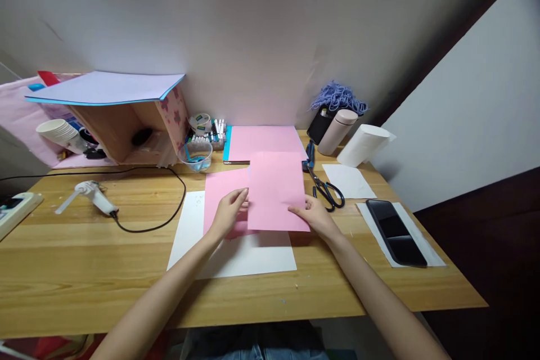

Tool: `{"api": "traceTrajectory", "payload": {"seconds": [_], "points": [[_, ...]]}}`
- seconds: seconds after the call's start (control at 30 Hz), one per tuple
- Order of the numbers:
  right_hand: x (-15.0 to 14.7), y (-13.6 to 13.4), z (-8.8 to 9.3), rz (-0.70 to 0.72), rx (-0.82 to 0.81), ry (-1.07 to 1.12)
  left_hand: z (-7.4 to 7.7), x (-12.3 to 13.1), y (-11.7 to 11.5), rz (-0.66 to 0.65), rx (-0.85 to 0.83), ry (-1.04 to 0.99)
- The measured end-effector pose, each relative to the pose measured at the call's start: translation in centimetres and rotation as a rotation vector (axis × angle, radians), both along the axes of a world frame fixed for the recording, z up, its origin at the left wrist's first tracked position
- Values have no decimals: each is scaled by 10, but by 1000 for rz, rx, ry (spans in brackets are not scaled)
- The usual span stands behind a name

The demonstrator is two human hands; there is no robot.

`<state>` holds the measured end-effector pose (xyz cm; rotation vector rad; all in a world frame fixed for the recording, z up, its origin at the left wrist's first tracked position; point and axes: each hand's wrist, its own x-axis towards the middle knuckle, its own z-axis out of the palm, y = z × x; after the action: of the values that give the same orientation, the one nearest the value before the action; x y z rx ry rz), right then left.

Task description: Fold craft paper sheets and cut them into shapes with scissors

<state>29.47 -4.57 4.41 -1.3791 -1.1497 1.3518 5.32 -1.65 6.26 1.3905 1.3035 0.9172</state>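
Note:
A sheet of pink paper point(276, 188) is raised above the table in front of me. My right hand point(314, 215) grips its lower right edge, the thumb lying across the front. At the sheet's left edge, my left hand point(231, 209) is closed with thumb and fingers together; its fingertips are partly hidden at the paper's edge. Beneath, a second pink sheet point(217, 191) lies on a large white sheet point(189, 244), partly covered by the raised one. Black-handled scissors point(327, 188) rest just right of the raised paper.
Behind lies a stack of pink paper point(265, 140). A plastic cup point(197, 156), markers point(217, 130) and an open box point(126, 129) stand left, near a corded glue gun point(96, 197). At right are a phone point(396, 232), a flask point(337, 132) and a tissue roll point(363, 145).

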Motion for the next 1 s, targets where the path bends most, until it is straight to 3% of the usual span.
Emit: {"api": "traceTrajectory", "payload": {"seconds": [0.1,0.2,0.5,1.0], "points": [[-24,18,6,124,-15,9,4,-11,13,133,-89,-104],[-36,29,2,163,-36,16,-2,-24,19,204,-125,-133],[-36,31,-24,72,-62,15,-15,-29,11,145,-159,-173],[-34,25,-26,-15,-98,25,-23,-29,6,193,-158,-238]]}}
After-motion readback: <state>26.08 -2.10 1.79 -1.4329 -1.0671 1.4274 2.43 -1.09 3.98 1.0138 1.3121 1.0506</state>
